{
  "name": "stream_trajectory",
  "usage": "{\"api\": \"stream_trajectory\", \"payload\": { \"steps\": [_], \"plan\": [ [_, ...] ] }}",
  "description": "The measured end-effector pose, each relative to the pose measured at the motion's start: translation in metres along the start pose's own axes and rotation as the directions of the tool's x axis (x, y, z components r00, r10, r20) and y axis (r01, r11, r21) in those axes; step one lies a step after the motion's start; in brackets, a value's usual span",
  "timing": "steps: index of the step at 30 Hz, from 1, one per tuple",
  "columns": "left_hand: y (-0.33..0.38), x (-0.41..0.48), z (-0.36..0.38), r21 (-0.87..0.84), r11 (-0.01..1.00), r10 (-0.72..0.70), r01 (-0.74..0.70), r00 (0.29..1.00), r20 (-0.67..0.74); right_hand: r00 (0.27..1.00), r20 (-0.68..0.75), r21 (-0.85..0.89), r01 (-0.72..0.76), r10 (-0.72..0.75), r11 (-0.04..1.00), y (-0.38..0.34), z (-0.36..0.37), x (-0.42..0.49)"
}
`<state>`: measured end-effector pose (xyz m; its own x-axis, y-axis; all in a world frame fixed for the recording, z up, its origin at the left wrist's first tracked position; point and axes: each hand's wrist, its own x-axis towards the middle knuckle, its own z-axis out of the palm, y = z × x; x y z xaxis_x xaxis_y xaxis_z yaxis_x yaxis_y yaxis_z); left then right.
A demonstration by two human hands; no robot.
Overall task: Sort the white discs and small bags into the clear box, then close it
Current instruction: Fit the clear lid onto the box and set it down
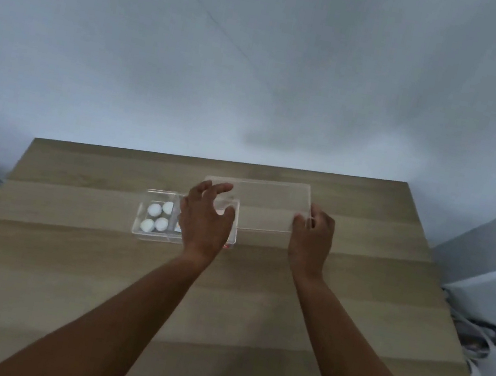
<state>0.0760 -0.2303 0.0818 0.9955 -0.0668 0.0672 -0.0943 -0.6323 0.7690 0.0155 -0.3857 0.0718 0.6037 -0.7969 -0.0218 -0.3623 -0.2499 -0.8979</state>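
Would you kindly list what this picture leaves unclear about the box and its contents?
- Head view: the left hand covers the right part of the box; the bags cannot be counted.
- The lid, held by the right hand, is transparent and blurred; its left edge is hard to trace.
- Four discs show; markings are too small.

Both forearms bare, extended forward from the 6 o'clock edge, converging slightly toward 12. Left hand (205, 218) palm down, wrist straight, fingers (218, 187) spread and curled loosely, thumb splayed toward 3 o'clock; not closed on anything visible. Right hand (313, 232) sits at 3 o'clock of the left, well apart, back of hand up, fingers bent in a pinch at its 11 o'clock side, thumb opposing. Right wrist straight, elbow out of frame.
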Motion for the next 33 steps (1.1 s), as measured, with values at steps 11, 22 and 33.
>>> {"api": "stream_trajectory", "payload": {
  "steps": [11, 22, 33],
  "plan": [
    [-0.081, 0.02, -0.084, -0.049, 0.99, -0.14, 0.133, 0.977, -0.161, 0.969, 0.246, -0.075, 0.023, -0.004, 0.997, -0.022, 0.086, -0.071],
    [-0.11, 0.036, -0.079, -0.172, 0.948, -0.266, 0.267, 0.964, 0.027, 0.967, 0.239, -0.15, -0.058, 0.093, 0.987, -0.008, 0.099, -0.078],
    [-0.125, 0.038, -0.082, -0.187, 0.943, -0.272, 0.276, 0.961, 0.046, 0.957, 0.274, -0.206, -0.037, 0.094, 0.978, -0.009, 0.11, -0.068]
  ]
}}
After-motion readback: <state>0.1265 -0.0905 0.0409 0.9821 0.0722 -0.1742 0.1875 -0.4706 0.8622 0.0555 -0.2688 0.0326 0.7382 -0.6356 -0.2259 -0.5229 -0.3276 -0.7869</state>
